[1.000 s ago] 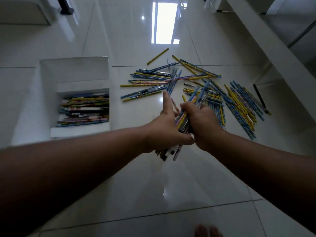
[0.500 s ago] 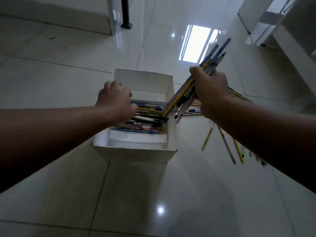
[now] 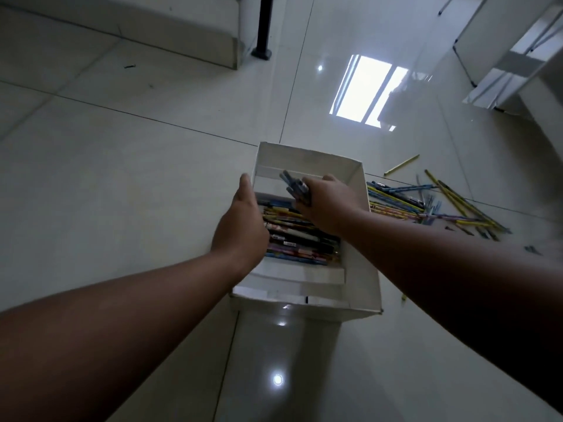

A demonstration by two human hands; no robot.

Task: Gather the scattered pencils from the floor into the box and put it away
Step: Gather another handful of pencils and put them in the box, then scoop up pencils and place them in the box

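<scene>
The right hand is clenched round a pencil bundle over the white box, whose left wall is obscured by the flattened left hand, loose pencils being scattered on the floor alongside.

Both arms reach forward; left hand flat, right hand (fingers curled) clenched.

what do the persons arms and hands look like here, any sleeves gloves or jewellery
Both forearms are bare as far as the frame shows: no sleeves reach into view. The left hand and right hand wear no gloves, and no watch, bracelet or ring is visible on either wrist or on the fingers that show. The dim light leaves fine detail hard to tell.
</scene>
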